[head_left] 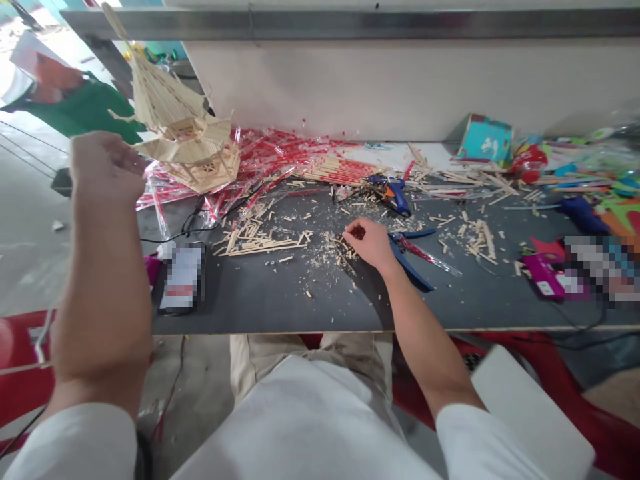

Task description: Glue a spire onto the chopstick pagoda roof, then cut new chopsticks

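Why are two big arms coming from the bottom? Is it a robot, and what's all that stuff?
No robot: it's a person with bare hands. The one picture comes from a camera worn on their head, looking forward and down. The left hand is beside a little wooden tower; I can't tell if it's gripping. The right hand is at some bits of wood; I can't see if it holds any. A blue glue gun, blue-handled tool and phone lie on the dark table.

A pale panel [350,87] backs the dark table [250,297], with grey floor [30,260] at left.
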Demonstrator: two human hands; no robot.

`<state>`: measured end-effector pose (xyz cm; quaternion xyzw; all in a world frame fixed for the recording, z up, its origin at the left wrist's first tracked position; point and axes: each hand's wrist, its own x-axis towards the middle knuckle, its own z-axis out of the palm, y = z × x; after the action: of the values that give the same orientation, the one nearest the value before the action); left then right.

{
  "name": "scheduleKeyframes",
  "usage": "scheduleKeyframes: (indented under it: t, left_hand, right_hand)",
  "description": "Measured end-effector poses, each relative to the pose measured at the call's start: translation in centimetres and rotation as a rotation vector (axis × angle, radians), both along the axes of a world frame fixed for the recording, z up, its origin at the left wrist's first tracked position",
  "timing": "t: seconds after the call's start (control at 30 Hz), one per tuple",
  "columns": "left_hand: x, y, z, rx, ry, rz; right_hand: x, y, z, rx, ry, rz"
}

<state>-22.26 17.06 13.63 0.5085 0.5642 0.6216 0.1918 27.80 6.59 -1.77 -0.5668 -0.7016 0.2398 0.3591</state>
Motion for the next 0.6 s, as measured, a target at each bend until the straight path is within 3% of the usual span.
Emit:
scheduleKeyframes:
  t: [0.07,0.13,0.2,0.23,0.33,0.43,0.53,0.6]
  left_hand:
    - [2.5,-2.0,1.0,-0.049,-0.247,-0.005]
    - [6.1,-4.7,1.4,0.005,-0.325,-0.073]
    - [10.4,-7.6,0.7,0.035,-0.342,-0.217]
    - [12.5,-9.0,-0.1,0.023,-0.318,-0.378]
    - [18.1,-11.8,-3.9,-0.128,-0.16,-0.572]
    - [21.4,-12.6,-8.6,-0.29,0.126,-0.606]
    - [22.8,-12.7,-12.5,-0.335,0.307,-0.575]
    - [23.2,-12.9,-14.1,-0.319,0.37,-0.543]
  right_hand:
    - [-0.1,-0.1,0.1,0.006,-0.009,-0.017]
    - [0.0,-0.1,0.2,0.014,-0.018,-0.036]
    - [0.5,0.0,0.4,0.023,-0.029,-0.066]
    - [1.0,0.1,0.5,0.034,-0.037,-0.096]
    - [3.3,1.2,1.2,0.145,-0.133,-0.297]
    - [6.1,3.5,1.8,0.246,-0.333,-0.554]
    - [8.3,6.9,1.9,0.089,-0.446,-0.59]
    - [9.2,9.0,1.5,-0.058,-0.433,-0.569]
